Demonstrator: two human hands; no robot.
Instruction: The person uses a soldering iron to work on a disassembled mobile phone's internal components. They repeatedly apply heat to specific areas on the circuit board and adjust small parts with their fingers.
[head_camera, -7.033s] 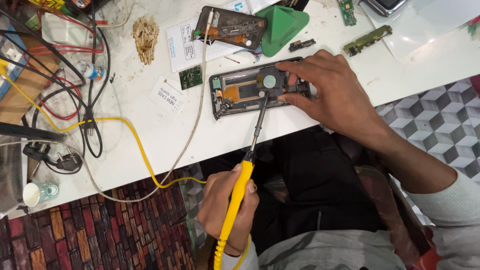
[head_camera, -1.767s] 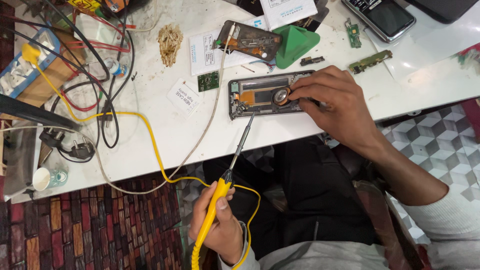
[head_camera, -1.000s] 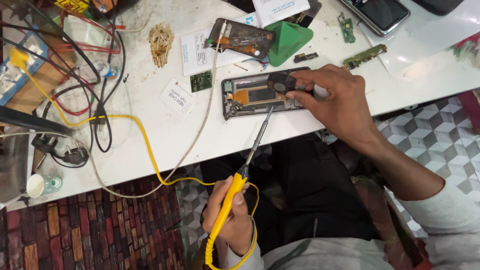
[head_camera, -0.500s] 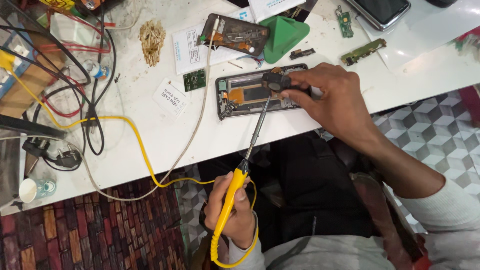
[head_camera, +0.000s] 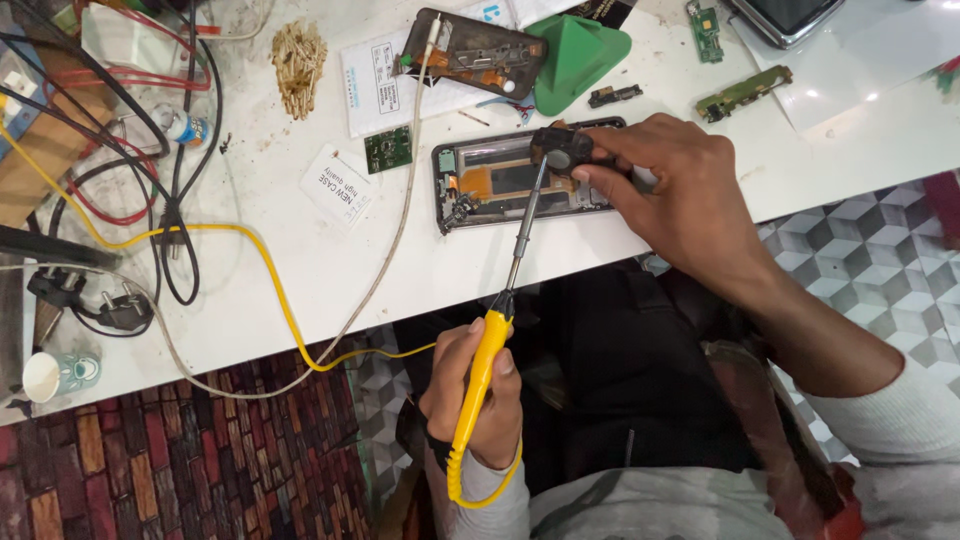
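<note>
Left hand (head_camera: 478, 395) grips yellow soldering iron (head_camera: 482, 375), fingers wrapped tight round handle. Iron tip up at small dark part (head_camera: 556, 152) on opened phone (head_camera: 520, 185) near edge of white table (head_camera: 250, 270). Right hand (head_camera: 680, 195) pinches that part, fingers narrow. Step looks like heating joint. Next: steady tip, phone held still.

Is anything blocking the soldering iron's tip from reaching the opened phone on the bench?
Nothing visible does. The soldering iron in the left hand has its tip at the small dark part that the right hand holds on the opened phone.
</note>
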